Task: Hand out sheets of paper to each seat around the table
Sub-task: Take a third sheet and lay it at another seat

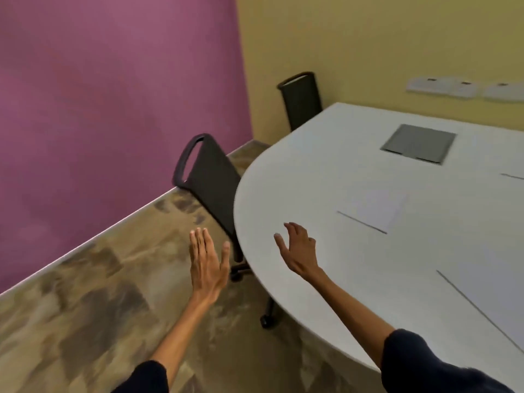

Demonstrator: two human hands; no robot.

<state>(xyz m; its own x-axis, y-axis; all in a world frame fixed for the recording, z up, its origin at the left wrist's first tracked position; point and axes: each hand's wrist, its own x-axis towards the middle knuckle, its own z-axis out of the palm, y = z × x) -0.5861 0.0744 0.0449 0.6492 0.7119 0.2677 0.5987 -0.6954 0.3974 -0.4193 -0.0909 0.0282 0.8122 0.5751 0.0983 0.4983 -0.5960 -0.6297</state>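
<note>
Hands empty and spread wide: left hand [208,260] over the floor, right hand [297,251] above the tabletop [326,154] rim. Sheet of paper [377,208] lies at the right hand's two o'clock, apart.

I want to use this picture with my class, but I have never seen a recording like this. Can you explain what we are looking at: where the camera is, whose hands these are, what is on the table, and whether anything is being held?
There is one picture, taken by a wide-angle camera worn on a person's head, looking down and forward. So the two arms reaching in from the bottom belong to the wearer. The left hand is open above the floor; the right hand is open over the edge of the white table. Neither holds anything. On the table lie a sheet of paper ahead of the right hand, and a larger pale sheet at the right edge. A grey panel is set into the tabletop. Two black chairs stand at the table's rounded end.
</note>
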